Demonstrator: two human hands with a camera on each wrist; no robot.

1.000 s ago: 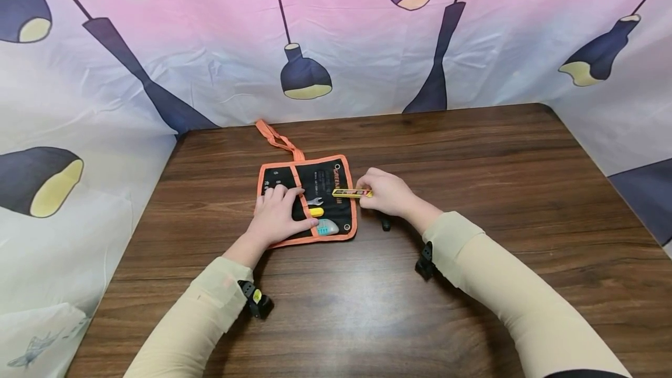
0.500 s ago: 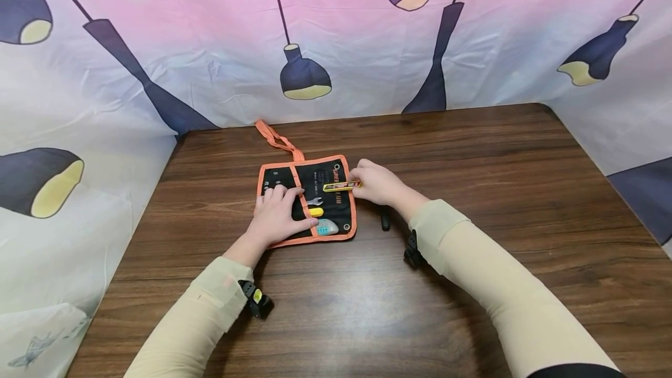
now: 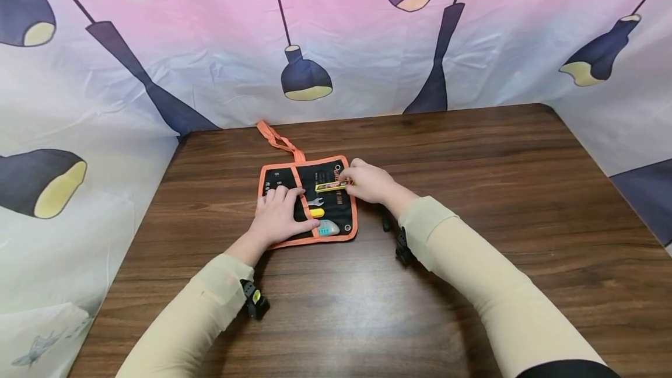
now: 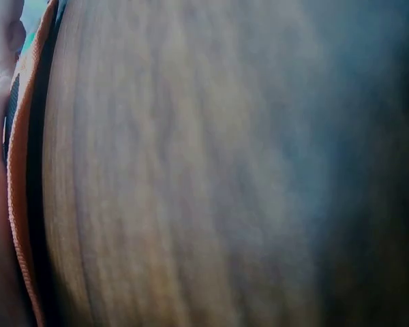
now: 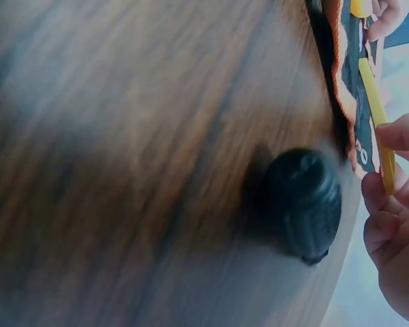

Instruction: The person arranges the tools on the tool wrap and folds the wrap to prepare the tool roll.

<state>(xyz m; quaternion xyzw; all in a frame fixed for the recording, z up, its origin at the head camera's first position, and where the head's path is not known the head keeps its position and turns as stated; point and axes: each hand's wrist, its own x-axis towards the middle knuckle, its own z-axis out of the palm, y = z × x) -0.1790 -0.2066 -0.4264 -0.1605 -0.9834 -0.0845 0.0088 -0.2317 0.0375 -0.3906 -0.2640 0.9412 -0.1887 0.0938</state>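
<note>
Tool pouch [image 3: 338, 213], orange-edged, lies flat on the worktop [image 3: 472, 150]. Left hand [image 3: 276, 216] rests across its pocket side, fingers apart. Right hand [image 3: 370, 182] pinches a flat yellow printed bar [image 3: 329, 187] between thumb and fingers, held over the lettered panel – contact with the fabric cannot be told. Wrench [image 3: 318, 202], yellow-ended tool [image 3: 317, 213] and teal-and-grey tool [image 3: 328, 228] project from the central band [image 3: 307, 206]. Step in hand, as judged: aligning the bar with a pocket. Next move would call for lowering its tip – then sliding it under the band while the pouch is steadied.
</note>
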